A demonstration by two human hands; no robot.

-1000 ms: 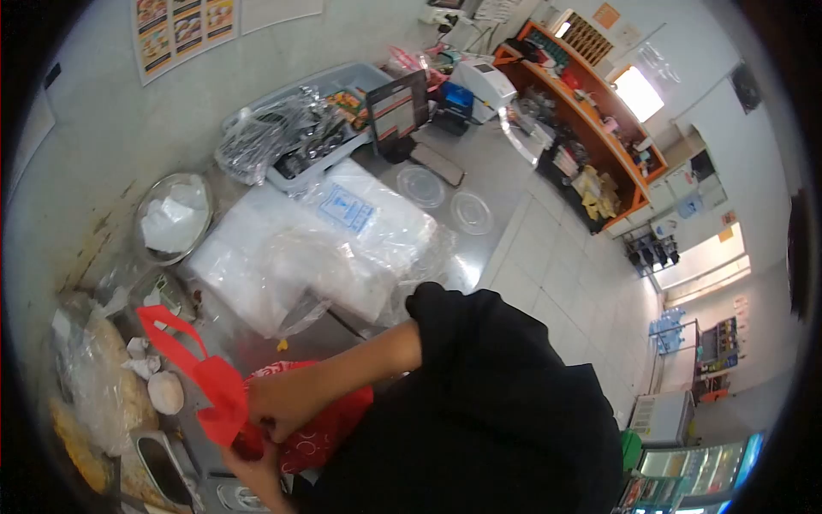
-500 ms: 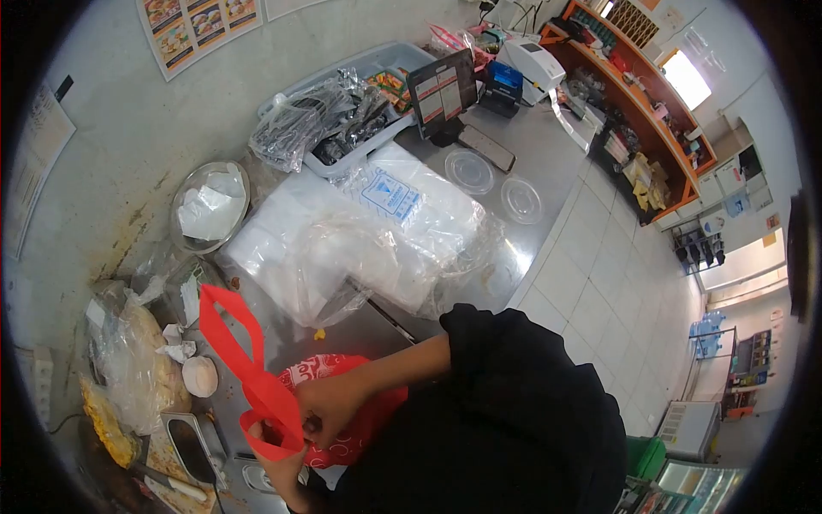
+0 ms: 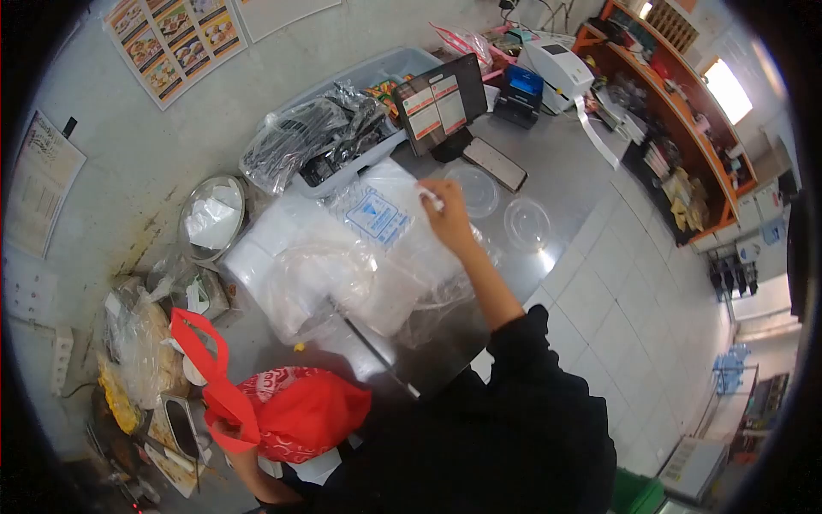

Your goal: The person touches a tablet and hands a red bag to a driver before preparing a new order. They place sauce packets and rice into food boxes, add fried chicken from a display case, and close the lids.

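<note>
The red cloth bag (image 3: 312, 415) with white print bulges near the table's front. My left hand (image 3: 229, 435) is closed on its gathered top, and the looped handle rises above; the fingers are partly hidden by the red fabric. My right hand (image 3: 449, 218) is closed over the plastic bags, pinching a small white thing (image 3: 435, 201) whose kind I cannot make out. Beneath it lies a stack of clear plastic bags (image 3: 321, 257), with a blue-printed pack (image 3: 377, 216) on top. Two round clear lids (image 3: 527, 224) rest to its right.
A grey bin (image 3: 347, 171) of wrapped black cutlery stands against the wall. Behind are a tablet (image 3: 441, 107), a phone (image 3: 495, 164) and a label printer (image 3: 556, 68). At left are a bread bag (image 3: 141, 351), a steel pan (image 3: 181, 424) and a knife (image 3: 169, 458).
My right hand has left the top of the red bag and moved up and right over the plastic bags, now with a small white thing. My left hand still holds the bag.
</note>
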